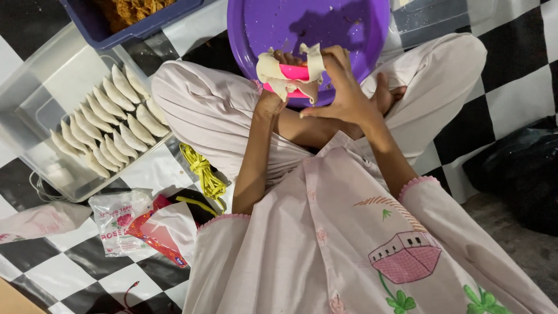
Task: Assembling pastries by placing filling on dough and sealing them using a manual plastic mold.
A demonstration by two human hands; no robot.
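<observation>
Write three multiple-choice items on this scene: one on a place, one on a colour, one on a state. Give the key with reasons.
1. Where do the shaped dumplings lie?
A. in the clear tray
B. on the purple plate
C. in the blue tub

2. What colour is the mould under the dough?
A. green
B. pink
C. white

3. What is the right hand doing?
A. resting flat on the floor
B. pinching the dough
C. holding a bag

Key:
A, rows fill the clear tray.
B, pink shows between dough flaps.
B, its fingers grip the dough edge.
</observation>
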